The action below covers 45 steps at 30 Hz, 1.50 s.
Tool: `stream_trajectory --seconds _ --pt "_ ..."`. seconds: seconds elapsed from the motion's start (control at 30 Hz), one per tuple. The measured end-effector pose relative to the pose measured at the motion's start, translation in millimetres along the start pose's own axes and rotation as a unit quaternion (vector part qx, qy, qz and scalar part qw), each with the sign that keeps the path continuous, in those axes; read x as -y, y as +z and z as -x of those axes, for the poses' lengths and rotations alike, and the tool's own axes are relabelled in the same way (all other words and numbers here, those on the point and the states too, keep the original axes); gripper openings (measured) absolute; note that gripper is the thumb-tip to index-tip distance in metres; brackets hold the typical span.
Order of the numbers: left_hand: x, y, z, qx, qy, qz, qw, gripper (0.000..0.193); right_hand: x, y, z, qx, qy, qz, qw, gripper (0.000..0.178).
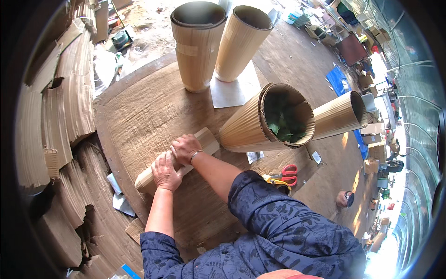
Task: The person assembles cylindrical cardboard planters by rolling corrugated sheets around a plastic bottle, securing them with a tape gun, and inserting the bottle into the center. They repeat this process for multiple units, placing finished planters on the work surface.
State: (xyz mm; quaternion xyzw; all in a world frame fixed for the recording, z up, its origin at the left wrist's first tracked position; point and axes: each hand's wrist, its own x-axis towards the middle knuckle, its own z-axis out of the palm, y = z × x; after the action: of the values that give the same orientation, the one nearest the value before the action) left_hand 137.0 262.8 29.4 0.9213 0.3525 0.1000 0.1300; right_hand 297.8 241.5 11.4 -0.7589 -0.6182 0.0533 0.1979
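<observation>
A long strip of folded or rolled cardboard (207,141) lies slantwise on the wooden table (134,102) in front of me. My left hand (166,172) presses on its nearer part, fingers curled over it. Just beyond, my right hand (186,148), with a bracelet at the wrist, grips the same cardboard, close beside the left. The undersides of both hands are hidden. To the right of the cardboard's far end stands a wide corrugated cardboard tube (246,118) with green leaves (281,123) inside.
Two tall cardboard tubes (195,60) (241,44) stand at the far side, near a white sheet (234,88). Another tube (338,117) is at right. Red-handled scissors (289,175) lie by my right arm. Cardboard sheets (69,107) pile up left; a round container (344,199) sits right.
</observation>
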Motion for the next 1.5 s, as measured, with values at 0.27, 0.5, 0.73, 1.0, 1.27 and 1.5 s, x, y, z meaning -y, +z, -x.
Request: stream_trajectory --seconds 0.27,0.5,0.73,1.0,1.27,1.5 --pt "4.8 -12.1 -25.3 0.193 -0.041 -0.038 0.980 0.074 33.6 -36.9 26.6 -0.089 -0.010 -0.039 0.995 0.015" --pt "-66.6 -85.5 97.3 0.070 -0.061 0.373 0.923 0.077 80.8 -260.0 154.1 -0.199 -0.136 -0.038 0.970 0.045" --pt "-172.5 -130.1 165.8 0.043 0.061 0.384 0.920 0.070 118.5 -366.1 175.6 -0.033 -0.173 -0.090 0.980 0.065" --pt "-177.8 -81.5 210.9 0.116 -0.037 0.296 0.947 0.090 129.0 -300.2 254.0 -0.059 -0.218 -0.077 0.971 0.038" --pt "-186.0 -102.4 235.2 0.099 -0.094 0.295 0.946 0.083 164.5 -320.2 255.0 -0.086 -0.286 -0.082 0.951 0.068" --pt "-188.8 -103.9 252.7 0.104 -0.096 0.301 0.943 0.077 174.8 -300.3 260.9 0.127 -0.267 -0.013 0.955 0.062"
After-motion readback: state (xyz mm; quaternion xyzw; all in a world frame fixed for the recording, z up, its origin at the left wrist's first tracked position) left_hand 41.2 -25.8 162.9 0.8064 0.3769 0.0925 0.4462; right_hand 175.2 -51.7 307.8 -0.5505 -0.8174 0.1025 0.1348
